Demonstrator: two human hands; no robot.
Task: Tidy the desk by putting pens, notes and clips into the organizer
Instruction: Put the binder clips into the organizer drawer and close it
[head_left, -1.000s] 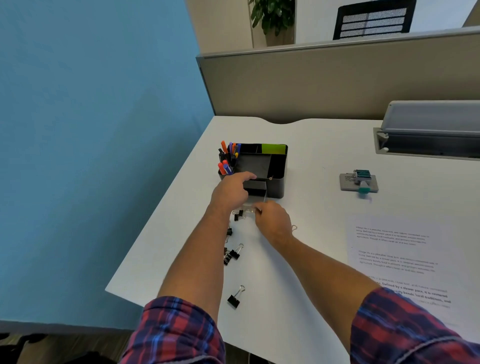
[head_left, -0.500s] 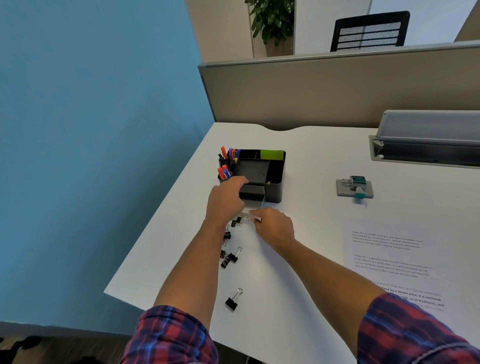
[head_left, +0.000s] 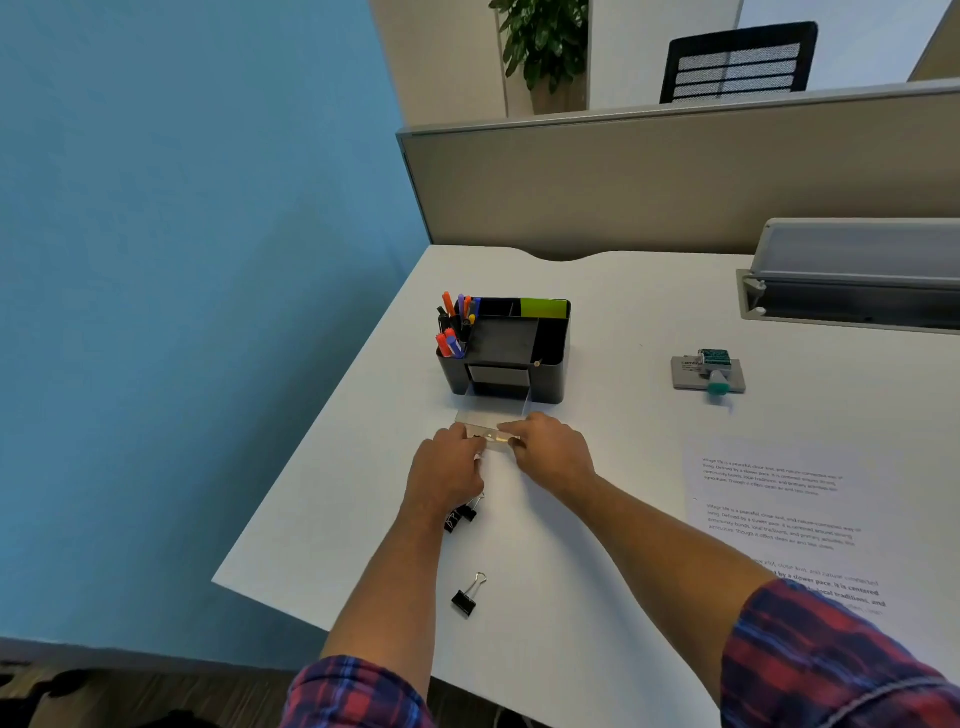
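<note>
The black organizer (head_left: 550, 374) stands on the white desk with coloured pens (head_left: 453, 327) upright in its left compartments and green notes (head_left: 543, 307) at the back. Its clear drawer (head_left: 492, 413) is pulled out toward me from the front. My left hand (head_left: 447, 470) pinches the left end of the drawer front, and my right hand (head_left: 553, 452) pinches the right end. One black binder clip (head_left: 466, 597) lies alone near the front of the desk. Two more binder clips (head_left: 461, 515) lie partly hidden under my left wrist.
Printed paper sheets (head_left: 774, 499) lie at the right. A small grey device with a teal knob (head_left: 709, 373) sits behind them. A grey cable tray (head_left: 852, 283) runs along the back right, below a beige partition (head_left: 675, 182). The desk's left edge (head_left: 322, 447) borders a blue wall.
My left hand came off the organizer's top and down to the drawer front. The clear drawer has slid out toward me, with both hands now on it.
</note>
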